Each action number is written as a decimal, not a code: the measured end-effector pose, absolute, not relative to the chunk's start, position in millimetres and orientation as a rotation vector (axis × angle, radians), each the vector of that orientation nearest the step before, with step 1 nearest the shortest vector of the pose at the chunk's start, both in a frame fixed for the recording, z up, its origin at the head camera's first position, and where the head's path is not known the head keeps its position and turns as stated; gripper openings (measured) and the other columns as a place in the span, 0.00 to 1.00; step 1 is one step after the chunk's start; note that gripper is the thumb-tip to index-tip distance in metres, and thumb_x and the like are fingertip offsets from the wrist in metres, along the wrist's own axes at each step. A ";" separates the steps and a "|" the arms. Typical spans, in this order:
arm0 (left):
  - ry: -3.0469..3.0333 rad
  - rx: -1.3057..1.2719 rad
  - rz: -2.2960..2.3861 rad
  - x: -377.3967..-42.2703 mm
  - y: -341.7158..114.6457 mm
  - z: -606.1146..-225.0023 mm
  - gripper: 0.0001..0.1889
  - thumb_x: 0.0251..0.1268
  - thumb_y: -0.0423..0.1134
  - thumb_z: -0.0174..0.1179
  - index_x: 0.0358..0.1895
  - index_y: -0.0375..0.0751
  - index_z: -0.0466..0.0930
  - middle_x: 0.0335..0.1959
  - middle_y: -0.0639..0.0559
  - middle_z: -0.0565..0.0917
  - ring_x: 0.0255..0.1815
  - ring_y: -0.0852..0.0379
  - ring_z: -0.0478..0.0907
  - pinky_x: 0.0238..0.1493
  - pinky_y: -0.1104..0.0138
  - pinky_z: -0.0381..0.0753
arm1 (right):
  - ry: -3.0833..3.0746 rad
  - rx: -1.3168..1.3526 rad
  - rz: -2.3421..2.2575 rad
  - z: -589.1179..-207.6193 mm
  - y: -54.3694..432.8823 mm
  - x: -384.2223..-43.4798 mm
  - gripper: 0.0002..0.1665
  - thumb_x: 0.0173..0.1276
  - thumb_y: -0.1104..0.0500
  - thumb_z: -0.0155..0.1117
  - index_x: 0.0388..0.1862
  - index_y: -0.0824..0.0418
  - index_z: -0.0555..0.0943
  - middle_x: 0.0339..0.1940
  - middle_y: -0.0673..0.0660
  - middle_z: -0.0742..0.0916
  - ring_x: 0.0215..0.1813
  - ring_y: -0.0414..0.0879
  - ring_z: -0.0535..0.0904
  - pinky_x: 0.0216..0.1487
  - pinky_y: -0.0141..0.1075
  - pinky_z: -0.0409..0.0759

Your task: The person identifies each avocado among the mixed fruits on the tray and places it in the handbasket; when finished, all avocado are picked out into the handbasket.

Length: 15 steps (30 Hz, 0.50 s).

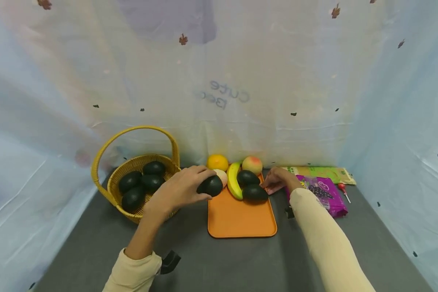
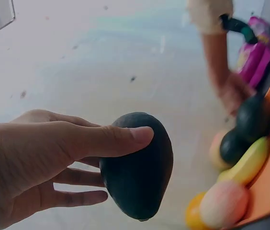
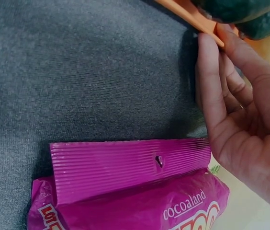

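My left hand [image 1: 177,190] holds a dark green avocado [image 2: 137,167] between thumb and fingers, raised beside the left edge of the orange tray [image 1: 241,221]. My right hand [image 3: 250,105] pinches the tray's right rim, thumb on the inner side and fingers outside. On the tray, two more avocados [image 1: 255,193] lie close to the right fingertips. A banana [image 1: 233,182] lies to their left. Behind sit an orange [image 1: 217,162] and a peach [image 1: 252,165]; a second peach [image 2: 224,203] is partly hidden behind the held avocado in the head view.
A yellow wicker basket [image 1: 115,194] with a tall handle holds several avocados at the left. To the right lie a purple snack bag [image 1: 326,196], a green packet [image 1: 328,174] behind it and a red lollipop [image 1: 341,187]. A printed curtain [image 1: 241,134] closes off the back.
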State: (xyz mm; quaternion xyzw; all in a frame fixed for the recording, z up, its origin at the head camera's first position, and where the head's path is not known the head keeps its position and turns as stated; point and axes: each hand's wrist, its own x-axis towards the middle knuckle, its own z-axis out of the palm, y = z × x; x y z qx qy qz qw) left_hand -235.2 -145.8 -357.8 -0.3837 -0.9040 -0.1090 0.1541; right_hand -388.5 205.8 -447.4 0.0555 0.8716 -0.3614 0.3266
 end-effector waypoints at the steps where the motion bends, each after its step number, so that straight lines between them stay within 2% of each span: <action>1: -2.615 -1.073 -0.339 -236.4 -152.5 -355.2 0.33 0.56 0.47 0.80 0.65 0.41 0.81 0.54 0.45 0.86 0.49 0.48 0.86 0.51 0.56 0.88 | 2.281 0.147 -0.947 -447.9 205.9 -388.9 0.12 0.72 0.60 0.72 0.46 0.68 0.83 0.27 0.54 0.88 0.27 0.40 0.89 0.47 0.37 0.91; 7: -2.829 -0.877 -0.438 -251.3 -196.8 -344.2 0.38 0.61 0.39 0.77 0.74 0.35 0.72 0.65 0.35 0.81 0.59 0.38 0.83 0.59 0.47 0.85 | 2.280 0.128 -0.940 -449.9 203.1 -390.4 0.10 0.73 0.61 0.71 0.44 0.68 0.83 0.25 0.53 0.87 0.26 0.40 0.89 0.46 0.37 0.91; 10: -2.906 -0.833 -0.437 -263.5 -218.4 -343.8 0.35 0.61 0.35 0.76 0.71 0.31 0.73 0.66 0.33 0.79 0.60 0.35 0.81 0.59 0.44 0.83 | 2.271 0.137 -0.941 -451.5 202.4 -390.9 0.09 0.73 0.61 0.71 0.42 0.67 0.83 0.24 0.53 0.87 0.26 0.40 0.89 0.45 0.36 0.91; 15: -2.962 -0.891 -0.404 -289.2 -242.0 -354.5 0.31 0.55 0.31 0.79 0.64 0.33 0.78 0.60 0.37 0.81 0.58 0.37 0.82 0.57 0.45 0.84 | 2.283 0.142 -0.925 -451.0 205.0 -390.7 0.09 0.73 0.60 0.71 0.41 0.67 0.84 0.23 0.52 0.86 0.25 0.39 0.88 0.43 0.35 0.91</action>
